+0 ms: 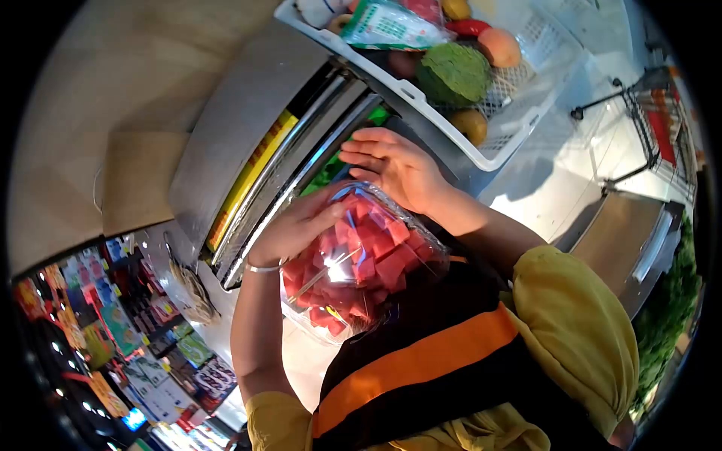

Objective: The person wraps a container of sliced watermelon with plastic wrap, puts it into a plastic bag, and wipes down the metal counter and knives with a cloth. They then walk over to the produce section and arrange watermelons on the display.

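Observation:
A clear plastic tray of cut watermelon is close to the front of my apron, with shiny film glinting over the red cubes. My left hand, a band at its wrist, rests along the tray's left and far side with its fingers curved round the edge. Beyond the tray's far right corner is my right hand, its fingers stretched out and holding nothing I can see. Its fingertips are near the metal bars of what looks like a film wrapping machine. Part of the tray's underside is hidden.
A white plastic basket with a green vegetable, several fruits and a bagged item stands at the top right. A shopping cart is at far right. A cardboard box sits below it. Packaged goods fill the lower left.

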The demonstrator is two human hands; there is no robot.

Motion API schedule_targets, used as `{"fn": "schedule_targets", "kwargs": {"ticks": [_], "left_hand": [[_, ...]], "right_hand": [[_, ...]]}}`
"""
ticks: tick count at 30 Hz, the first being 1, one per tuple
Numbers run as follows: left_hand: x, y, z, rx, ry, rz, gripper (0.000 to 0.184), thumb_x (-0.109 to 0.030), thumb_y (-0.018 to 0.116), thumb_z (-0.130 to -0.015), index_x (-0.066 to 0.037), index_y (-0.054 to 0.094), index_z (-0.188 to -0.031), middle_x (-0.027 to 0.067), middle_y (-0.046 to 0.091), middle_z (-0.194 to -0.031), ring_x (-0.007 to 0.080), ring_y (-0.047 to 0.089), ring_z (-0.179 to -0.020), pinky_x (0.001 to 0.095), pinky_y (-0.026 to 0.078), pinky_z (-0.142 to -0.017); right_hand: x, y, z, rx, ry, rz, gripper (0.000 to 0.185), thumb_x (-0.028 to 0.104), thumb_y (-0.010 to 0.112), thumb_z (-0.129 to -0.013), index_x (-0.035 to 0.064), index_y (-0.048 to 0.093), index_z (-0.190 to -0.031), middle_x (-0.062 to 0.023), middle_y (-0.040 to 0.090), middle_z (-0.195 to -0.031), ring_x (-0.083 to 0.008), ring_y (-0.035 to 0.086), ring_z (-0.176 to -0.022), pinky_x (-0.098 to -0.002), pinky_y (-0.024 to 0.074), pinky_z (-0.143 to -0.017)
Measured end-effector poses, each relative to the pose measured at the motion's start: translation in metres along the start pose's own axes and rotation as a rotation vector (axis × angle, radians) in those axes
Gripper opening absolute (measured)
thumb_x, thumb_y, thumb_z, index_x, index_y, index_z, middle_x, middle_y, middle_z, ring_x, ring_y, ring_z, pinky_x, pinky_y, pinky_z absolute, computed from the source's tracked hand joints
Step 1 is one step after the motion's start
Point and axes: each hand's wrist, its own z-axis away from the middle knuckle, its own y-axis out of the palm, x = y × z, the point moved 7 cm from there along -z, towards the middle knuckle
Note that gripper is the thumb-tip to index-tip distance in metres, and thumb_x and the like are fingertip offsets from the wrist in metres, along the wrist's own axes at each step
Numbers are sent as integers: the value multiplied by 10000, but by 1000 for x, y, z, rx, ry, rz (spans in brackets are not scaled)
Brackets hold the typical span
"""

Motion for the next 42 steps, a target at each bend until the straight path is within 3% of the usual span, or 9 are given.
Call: {"fn": "schedule_targets", "kwargs": {"ticks": [7,11,18,22,25,30,32,35,42], "left_hand": [[-15,36,-60,549,-271,287,490,-232,622,-866,3,474,-1270,43,588,-1101,71,539,-926,225,445,-836],[-19,39,-72,678,-71,130,476,-272,644,-836,4,532,-1208,88,579,-1137,114,535,-956,266,434,-846],[-17,47,-70,696,20,166,432,-342,557,-865,18,613,-1097,149,551,-1171,244,476,-1109,367,325,-967],[-34,51,-67,693,65,121,436,-348,521,-886,32,617,-1077,154,576,-1122,164,555,-785,293,428,-750],[-37,53,-69,681,44,75,433,-350,510,-901,27,617,-1084,96,648,-950,40,396,-434,179,353,-451],[-21,53,-78,704,-119,-46,409,-313,510,-903,44,625,-1067,89,661,-1002,87,553,-729,203,424,-679],[-21,53,-78,661,-104,-31,402,-305,525,-895,52,632,-1047,99,659,-1007,125,581,-860,230,422,-803],[-18,51,-82,579,-100,-17,293,-252,559,-900,1,672,-992,4,599,-674,28,467,-571,180,370,-536],[-36,47,-84,362,60,-188,450,-387,466,-934,25,646,-960,108,638,-910,167,575,-862,286,434,-783]], "right_hand": [[28,-12,112,132,-206,1167,498,479,582,-820,56,604,-1083,-124,598,-1045,-225,588,-942,-349,463,-798],[28,1,141,-17,-470,1627,176,196,674,-770,56,613,-859,-78,580,-778,-251,587,-692,-320,489,-593],[35,3,156,-214,-653,1559,143,168,602,-845,55,560,-768,-52,544,-686,-203,558,-628,-287,453,-549],[13,-49,149,-579,-295,405,299,277,418,-970,63,489,-774,20,484,-681,-62,423,-576,-214,345,-487],[13,-53,140,-538,-210,177,282,290,418,-971,77,453,-789,26,408,-644,-54,358,-540,-202,289,-448],[42,-46,135,-439,8,867,408,387,440,-943,15,524,-801,-35,503,-706,-125,488,-640,-280,414,-566],[49,-15,128,-200,-287,1226,418,380,506,-903,-28,587,-861,-96,598,-776,-206,565,-760,-330,451,-704],[33,3,117,-147,-299,1390,314,281,582,-853,-19,603,-943,-138,618,-802,-252,585,-767,-324,460,-711],[30,0,116,-472,-450,1162,127,117,533,-874,-2,526,-831,-137,568,-669,-284,581,-637,-359,449,-590]]}}
